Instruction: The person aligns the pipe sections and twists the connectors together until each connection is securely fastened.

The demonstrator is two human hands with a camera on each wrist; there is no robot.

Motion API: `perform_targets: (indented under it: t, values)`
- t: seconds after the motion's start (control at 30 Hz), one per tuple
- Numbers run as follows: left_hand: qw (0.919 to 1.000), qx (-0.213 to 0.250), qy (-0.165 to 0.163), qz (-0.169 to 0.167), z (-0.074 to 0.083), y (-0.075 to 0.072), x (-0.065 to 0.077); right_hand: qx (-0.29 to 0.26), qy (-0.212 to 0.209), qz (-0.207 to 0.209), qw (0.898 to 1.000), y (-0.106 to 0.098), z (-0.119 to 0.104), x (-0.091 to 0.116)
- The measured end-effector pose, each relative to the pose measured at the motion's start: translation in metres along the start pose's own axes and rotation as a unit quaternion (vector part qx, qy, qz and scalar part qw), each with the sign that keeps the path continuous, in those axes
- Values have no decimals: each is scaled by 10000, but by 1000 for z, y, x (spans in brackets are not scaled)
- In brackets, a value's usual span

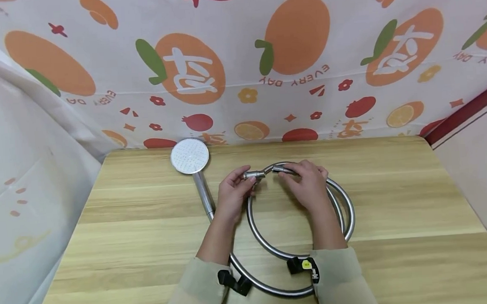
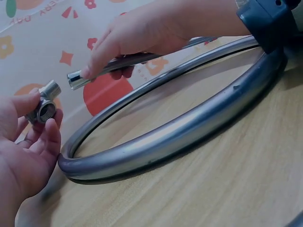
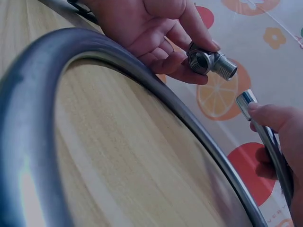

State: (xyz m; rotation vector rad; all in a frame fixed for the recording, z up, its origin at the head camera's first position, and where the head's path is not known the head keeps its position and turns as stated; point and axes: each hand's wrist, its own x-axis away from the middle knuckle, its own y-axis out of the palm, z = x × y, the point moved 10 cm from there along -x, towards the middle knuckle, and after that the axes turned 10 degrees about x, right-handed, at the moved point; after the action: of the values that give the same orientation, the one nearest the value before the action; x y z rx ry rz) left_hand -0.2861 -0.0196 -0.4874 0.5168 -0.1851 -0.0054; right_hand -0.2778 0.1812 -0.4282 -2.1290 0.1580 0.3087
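Note:
My left hand (image 1: 229, 199) pinches a small metal tee fitting (image 3: 210, 62) between thumb and fingers; a threaded stub and a wider threaded opening show on it. My right hand (image 1: 311, 185) grips the metal shower hose (image 1: 274, 251) just behind its end nut (image 2: 75, 79), with the thumb on the nut. In both wrist views a short gap separates the nut from the fitting's threaded stub, which faces it. The hose loops over the table below both hands. Its other end runs under the left forearm to the handle of a shower head (image 1: 190, 155).
The round shower head lies face up on the wooden table (image 1: 397, 198), left of the hands near the back edge. A fruit-print cloth (image 1: 241, 110) hangs behind the table. Black wrist cameras sit on both cuffs, close above the hose.

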Motion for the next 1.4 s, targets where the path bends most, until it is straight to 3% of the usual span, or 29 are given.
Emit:
perform_targets:
  t: [0.23, 0.4, 0.7, 1.03, 1.4]
  values:
    - [9998, 117, -96, 108, -1, 1, 1, -284, -546, 25, 9981, 5, -16, 3]
    - [9997, 81, -113, 206, -4, -3, 4, -402, -501, 10, 9979, 10, -16, 5]
    - [9996, -28, 187, 195, 6, -5, 3, -459, -574, -84, 9973, 13, -22, -3]
    - [9995, -102, 181, 219, 6, -3, 1, -453, -346, -282, 9980, 16, -18, -3]
    - [9992, -290, 190, 198, 5, -4, 0, -472, -580, -245, 9969, 19, -19, -4]
